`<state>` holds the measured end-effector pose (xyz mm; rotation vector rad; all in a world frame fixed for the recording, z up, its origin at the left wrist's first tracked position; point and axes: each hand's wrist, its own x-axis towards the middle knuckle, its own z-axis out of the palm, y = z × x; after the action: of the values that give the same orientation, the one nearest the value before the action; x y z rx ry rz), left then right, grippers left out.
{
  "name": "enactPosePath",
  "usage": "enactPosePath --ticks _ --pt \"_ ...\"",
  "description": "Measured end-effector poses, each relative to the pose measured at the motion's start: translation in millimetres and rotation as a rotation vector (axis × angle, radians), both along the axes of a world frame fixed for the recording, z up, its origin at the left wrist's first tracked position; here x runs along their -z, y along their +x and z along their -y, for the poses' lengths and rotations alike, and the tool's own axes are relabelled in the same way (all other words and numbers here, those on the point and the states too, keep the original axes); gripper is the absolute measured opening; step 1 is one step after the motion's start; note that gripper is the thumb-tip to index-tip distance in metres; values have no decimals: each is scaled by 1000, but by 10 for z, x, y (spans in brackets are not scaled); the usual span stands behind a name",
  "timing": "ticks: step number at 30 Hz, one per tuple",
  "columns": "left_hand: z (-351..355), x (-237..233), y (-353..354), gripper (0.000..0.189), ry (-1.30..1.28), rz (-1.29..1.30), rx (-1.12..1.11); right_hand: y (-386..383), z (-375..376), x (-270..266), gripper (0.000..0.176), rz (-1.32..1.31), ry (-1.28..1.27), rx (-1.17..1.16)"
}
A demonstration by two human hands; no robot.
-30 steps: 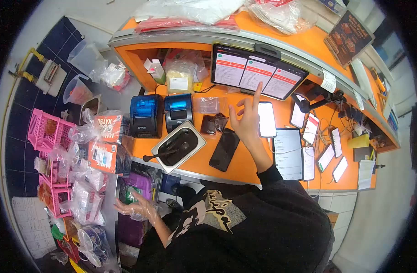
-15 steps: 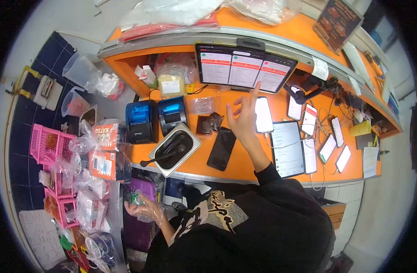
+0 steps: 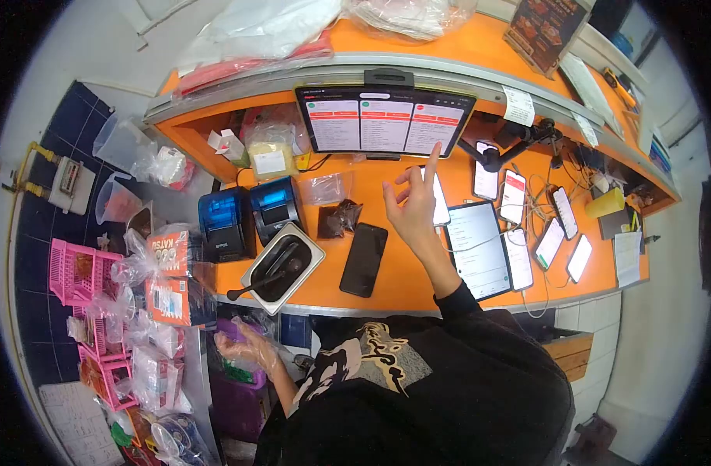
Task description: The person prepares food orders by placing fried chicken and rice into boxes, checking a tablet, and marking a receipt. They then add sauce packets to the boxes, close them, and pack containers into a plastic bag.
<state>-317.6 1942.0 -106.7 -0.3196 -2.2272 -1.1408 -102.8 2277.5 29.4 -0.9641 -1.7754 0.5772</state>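
Note:
My right hand (image 3: 414, 206), bare, reaches up over the counter with its index finger stretched out. That fingertip is right at the lower right of the tablet (image 3: 386, 123), whose screen shows three columns with red bars. The other fingers are loosely bent and hold nothing. Beneath the wrist lie a white-screened phone (image 3: 441, 203) and a larger tablet (image 3: 479, 260). Low at the left, my left hand (image 3: 248, 346) wears a clear plastic glove. It is turned up with its fingers loosely curved and apart, above a purple bin (image 3: 237, 404) with something green inside.
Two black printers (image 3: 225, 224) stand left of a metal tray (image 3: 312, 250) holding a black ladle (image 3: 256, 286). A dark phone (image 3: 364, 260) lies nearby. Several lit phones and tangled cables fill the right side. Bagged boxes (image 3: 177, 299) and pink baskets (image 3: 82, 272) line the left.
The view has shifted slightly. My right index finger stays at the tablet's lower right. My left hand has turned a little, and the green thing now shows below it in the bin.

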Motion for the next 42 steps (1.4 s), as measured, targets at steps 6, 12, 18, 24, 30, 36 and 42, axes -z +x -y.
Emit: enactPosePath --ticks 6,12,18,24,30,36,42 --pt "-39 -157 16 56 -20 64 -27 36 -38 65 23 -30 -5 8" --pt "47 158 -65 54 -31 300 -136 0 -106 -14 23 -39 -32 3" --pt "339 1173 51 52 -237 196 -225 -89 -203 -119 22 -85 -9 6" --pt "526 1218 599 46 -271 385 -186 5 -113 -103 21 -77 -7 0" --pt "824 1300 769 41 -294 463 -159 205 66 -235 40 -189 -265 51" --pt "1398 1345 949 36 -312 613 -115 4 686 -528 44 -199 -625 -505" --pt "2785 1413 1869 31 -183 947 -203 -600 1530 -752 50 19 -915 -1462"
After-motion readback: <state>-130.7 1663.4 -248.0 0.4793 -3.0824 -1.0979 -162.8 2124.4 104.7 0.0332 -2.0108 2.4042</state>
